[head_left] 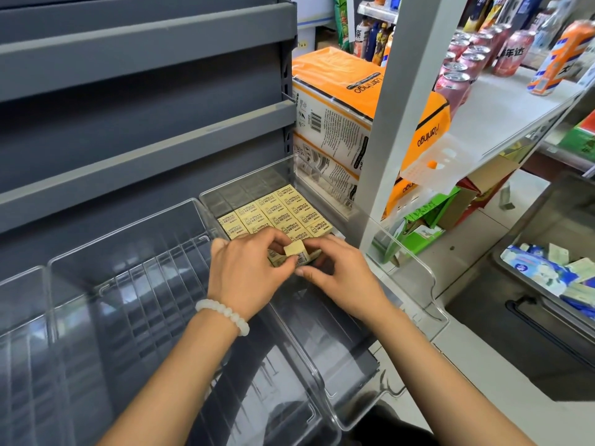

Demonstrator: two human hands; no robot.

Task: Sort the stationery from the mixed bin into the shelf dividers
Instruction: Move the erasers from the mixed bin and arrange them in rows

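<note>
Rows of small yellow erasers [277, 214] lie flat in the rightmost clear shelf divider [415, 268]. My left hand [248, 268] pinches one yellow eraser [294, 251] between thumb and fingers just in front of those rows. My right hand [335, 268] is curled beside it, its fingertips on the same eraser and on those underneath. The mixed bin [547, 275] with blue and white packets sits low at the right.
Clear divider trays [128, 284] to the left hold nothing. Grey shelf boards [145, 101] rise above. Orange tissue packs [338, 101] stand behind the divider. A white shelf [499, 107] at the right carries drink cans and bottles.
</note>
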